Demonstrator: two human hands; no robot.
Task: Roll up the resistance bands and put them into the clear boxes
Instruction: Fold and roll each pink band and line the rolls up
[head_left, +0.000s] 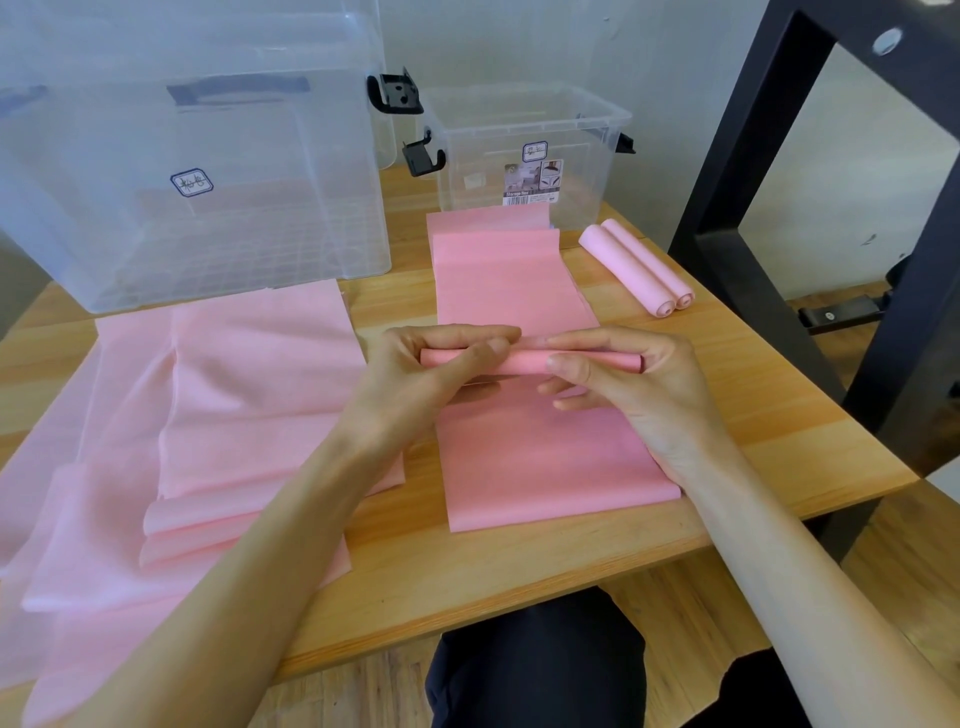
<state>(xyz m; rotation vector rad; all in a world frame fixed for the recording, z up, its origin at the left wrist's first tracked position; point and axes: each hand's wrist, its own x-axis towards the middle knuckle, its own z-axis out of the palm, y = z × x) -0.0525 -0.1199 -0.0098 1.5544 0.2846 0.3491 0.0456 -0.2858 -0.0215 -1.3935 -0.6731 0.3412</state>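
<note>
Your left hand (441, 364) and right hand (613, 374) sit close together, both pinching the half-rolled pink band (524, 361) above the table (753, 415) — its flat tail stretches toward the small clear box (524, 150). Two finished rolls (636, 267) lie just right of it.

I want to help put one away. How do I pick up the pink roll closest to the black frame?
Grab that finished roll around its middle from above, fingers across its width. It lies flat on the table, touching the other roll, so come down from the frame side.
</note>
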